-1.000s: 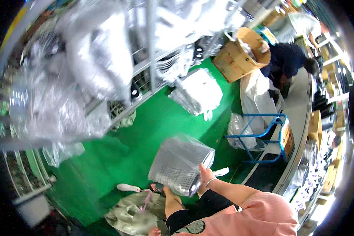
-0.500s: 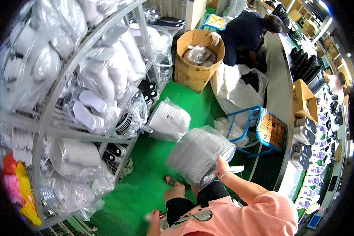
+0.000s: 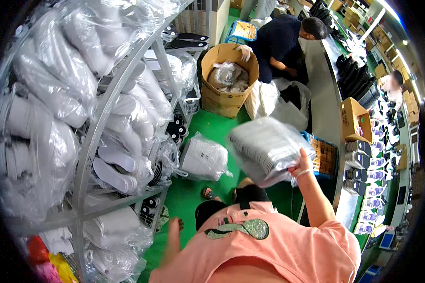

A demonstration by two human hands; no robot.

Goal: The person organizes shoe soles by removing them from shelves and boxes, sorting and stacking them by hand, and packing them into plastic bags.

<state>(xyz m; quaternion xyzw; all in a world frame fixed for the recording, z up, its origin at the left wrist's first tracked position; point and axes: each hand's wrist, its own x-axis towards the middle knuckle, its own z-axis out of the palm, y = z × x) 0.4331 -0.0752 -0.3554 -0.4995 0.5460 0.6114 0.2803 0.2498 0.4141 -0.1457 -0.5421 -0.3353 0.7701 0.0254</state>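
Note:
My right hand (image 3: 303, 164) grips the near right edge of a clear plastic bag of stacked grey-white insoles (image 3: 264, 144) and holds it up in front of me, above the floor. Low at my left side, beside the rack, hangs my left hand (image 3: 175, 225); it is small and blurred, so its fingers cannot be made out, and no held thing shows there. Another plastic bag of white insoles (image 3: 204, 158) stands on the green floor, left of the lifted one.
On my left a metal rack (image 3: 109, 101) is packed with bagged insoles. A cardboard box (image 3: 224, 101) with plastic bags stands ahead, near a co-worker (image 3: 281, 42) in dark clothes. A blue-framed stool (image 3: 325, 155) and a conveyor line (image 3: 333, 94) are on the right.
My right hand has raised the bag of insoles, carrying it up and to the right, and the bag has tilted. My left hand has moved up a little beside my body.

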